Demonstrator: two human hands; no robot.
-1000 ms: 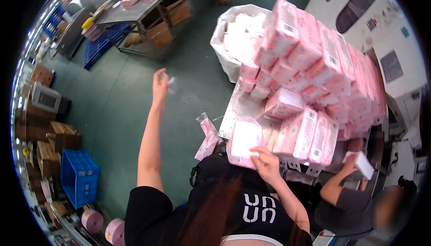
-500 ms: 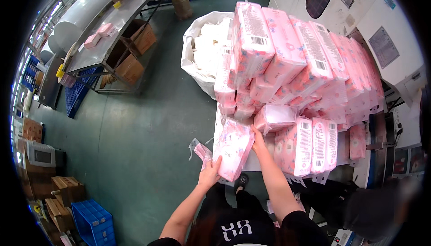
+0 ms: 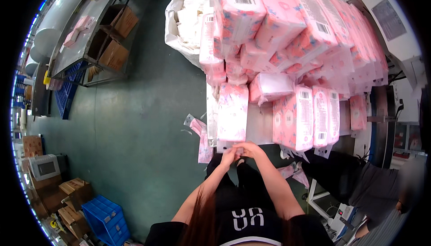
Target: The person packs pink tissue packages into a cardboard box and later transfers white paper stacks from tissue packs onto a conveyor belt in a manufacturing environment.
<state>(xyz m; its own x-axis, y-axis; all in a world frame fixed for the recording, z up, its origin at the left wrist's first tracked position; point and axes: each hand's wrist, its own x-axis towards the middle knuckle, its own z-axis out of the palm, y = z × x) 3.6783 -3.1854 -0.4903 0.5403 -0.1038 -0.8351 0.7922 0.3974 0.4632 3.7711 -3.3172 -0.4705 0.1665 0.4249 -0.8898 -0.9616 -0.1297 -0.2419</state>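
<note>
Pink-and-white floral tissue pack in clear plastic film [image 3: 232,111]: where is it entered?

"On the near left part of the pale, flat-topped table [image 3: 260,127], lying with its long side pointing away from the person. A pink pack with a plain white upper face [image 3: 274,84] sits just beyond its right side."

"Left hand [image 3: 229,157]: condition?"

"Fingers bent and drawn close together, at the pack's near end, beside the translucent, holed film flap [image 3: 223,147]."

"Right hand [image 3: 249,149]?"

"Fingers curled inward, tips meeting the left hand's at the same end. The fingers overlap and show small, so whether either hand pinches the film I cannot fairly tell."

"Differences from half a second ago?"

"Pack: then tilted between the hands, left at its near corner, right along its far right edge; now laid straight on the table. Hands: then apart, now together at the near end."

"And a second ago?"

"Left hand: raised over the green floor [image 3: 143,111], well apart from the pack. Right hand: on the pack's near edge."
</note>
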